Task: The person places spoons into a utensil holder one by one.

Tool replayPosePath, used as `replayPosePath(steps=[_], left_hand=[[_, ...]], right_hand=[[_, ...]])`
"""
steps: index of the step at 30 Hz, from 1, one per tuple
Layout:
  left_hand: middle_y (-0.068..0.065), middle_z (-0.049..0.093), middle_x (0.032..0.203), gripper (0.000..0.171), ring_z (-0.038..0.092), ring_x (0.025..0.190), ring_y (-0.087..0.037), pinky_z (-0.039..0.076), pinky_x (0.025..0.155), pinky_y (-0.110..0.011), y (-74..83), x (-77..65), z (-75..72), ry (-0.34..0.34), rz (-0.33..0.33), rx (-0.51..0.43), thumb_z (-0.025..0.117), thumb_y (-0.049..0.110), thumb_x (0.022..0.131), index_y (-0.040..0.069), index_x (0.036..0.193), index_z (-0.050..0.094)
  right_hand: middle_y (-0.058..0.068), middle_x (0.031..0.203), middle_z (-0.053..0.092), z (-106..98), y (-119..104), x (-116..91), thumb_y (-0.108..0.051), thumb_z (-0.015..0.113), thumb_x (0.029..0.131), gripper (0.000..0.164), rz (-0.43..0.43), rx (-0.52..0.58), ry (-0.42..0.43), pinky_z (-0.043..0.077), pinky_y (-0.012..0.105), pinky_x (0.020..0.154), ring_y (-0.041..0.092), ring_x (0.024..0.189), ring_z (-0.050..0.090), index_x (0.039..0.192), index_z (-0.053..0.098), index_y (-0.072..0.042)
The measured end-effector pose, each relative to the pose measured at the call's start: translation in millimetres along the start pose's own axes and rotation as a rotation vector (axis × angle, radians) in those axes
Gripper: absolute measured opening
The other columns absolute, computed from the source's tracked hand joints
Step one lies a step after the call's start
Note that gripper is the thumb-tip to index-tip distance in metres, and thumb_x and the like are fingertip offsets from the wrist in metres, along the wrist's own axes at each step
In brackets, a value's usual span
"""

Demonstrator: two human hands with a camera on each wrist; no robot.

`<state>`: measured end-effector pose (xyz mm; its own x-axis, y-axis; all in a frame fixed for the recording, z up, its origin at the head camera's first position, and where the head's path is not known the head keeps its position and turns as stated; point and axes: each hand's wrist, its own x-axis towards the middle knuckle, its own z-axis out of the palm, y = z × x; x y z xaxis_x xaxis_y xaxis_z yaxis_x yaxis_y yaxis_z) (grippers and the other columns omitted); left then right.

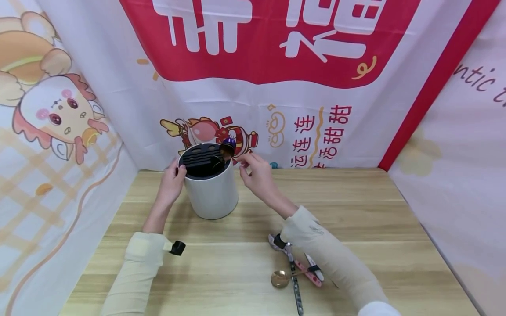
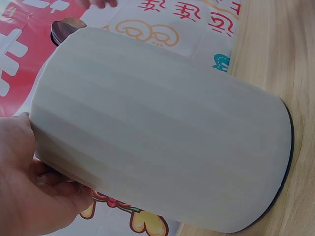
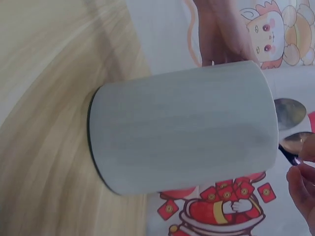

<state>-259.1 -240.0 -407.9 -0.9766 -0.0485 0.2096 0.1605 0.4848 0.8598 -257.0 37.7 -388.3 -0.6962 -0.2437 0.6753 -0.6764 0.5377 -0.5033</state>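
Note:
A white cylindrical utensil holder (image 1: 211,197) with a black slotted top (image 1: 197,160) stands upright at the back of the table. My left hand (image 1: 171,177) holds its upper left side near the rim, with curled fingers against the wall in the left wrist view. Two spoons (image 1: 226,151) stick up bowl-first from the holder's right side, one coppery, one dark with a purple sheen; their handles are hidden inside. My right hand (image 1: 258,173) is just right of these bowls, its fingertips (image 3: 298,184) close to them, and no grip on them shows.
Loose cutlery lies on the table by my right forearm: a coppery spoon (image 1: 280,279), a dark-handled utensil (image 1: 295,285), a pink-handled piece (image 1: 310,274) and a white piece (image 1: 315,267), partly crossing. A printed cloth (image 1: 257,94) hangs behind the holder.

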Motion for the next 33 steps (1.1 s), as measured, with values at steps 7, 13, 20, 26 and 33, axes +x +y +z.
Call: replayPosePath(steps=[7,13,20,26,33], left_hand=[[-0.026,0.053,0.139,0.049,0.047,0.125,-0.033,0.038,0.110,-0.050,1.0,1.7,0.1,0.004,0.006,-0.002,0.036,0.025,0.104,0.004,0.147,0.045],[-0.026,0.053,0.140,0.048,0.047,0.127,-0.034,0.037,0.111,-0.051,0.7,1.0,0.6,0.007,0.005,0.004,0.036,0.025,0.104,0.004,0.146,0.045],[-0.026,0.056,0.134,0.045,0.049,0.120,-0.033,0.039,0.106,-0.049,0.5,-0.2,1.4,0.021,0.006,0.007,0.035,0.023,0.104,0.003,0.143,0.048],[-0.025,0.056,0.131,0.046,0.049,0.115,-0.031,0.040,0.103,-0.046,0.3,1.6,0.9,0.022,0.002,0.013,0.035,0.024,0.104,0.003,0.143,0.048],[-0.024,0.056,0.129,0.045,0.049,0.113,-0.031,0.041,0.100,-0.044,-0.1,1.8,1.8,0.024,-0.002,0.016,0.036,0.023,0.104,0.003,0.142,0.049]], right_hand=[[0.010,0.097,0.071,-23,22,-21,0.001,0.066,0.088,0.018,0.098,0.001,-0.045,0.057,0.023,0.062,0.019,0.087,0.067,0.105,0.069,-0.005],[0.007,0.092,0.069,-42,39,-43,0.001,0.067,0.088,0.022,0.178,-0.035,-0.124,0.058,0.026,0.062,0.018,0.084,0.066,0.108,0.067,-0.007],[0.010,0.093,0.070,-59,60,-70,0.000,0.070,0.085,0.024,0.209,-0.091,-0.281,0.059,0.033,0.071,0.019,0.079,0.068,0.109,0.068,-0.003],[0.014,0.100,0.071,-71,72,-95,-0.004,0.071,0.086,0.027,0.308,-0.107,-0.460,0.059,0.035,0.074,0.021,0.083,0.066,0.113,0.067,-0.003],[0.012,0.102,0.069,-79,90,-126,-0.010,0.071,0.088,0.032,0.418,-0.103,-0.636,0.055,0.028,0.068,0.016,0.082,0.064,0.120,0.066,-0.004]])
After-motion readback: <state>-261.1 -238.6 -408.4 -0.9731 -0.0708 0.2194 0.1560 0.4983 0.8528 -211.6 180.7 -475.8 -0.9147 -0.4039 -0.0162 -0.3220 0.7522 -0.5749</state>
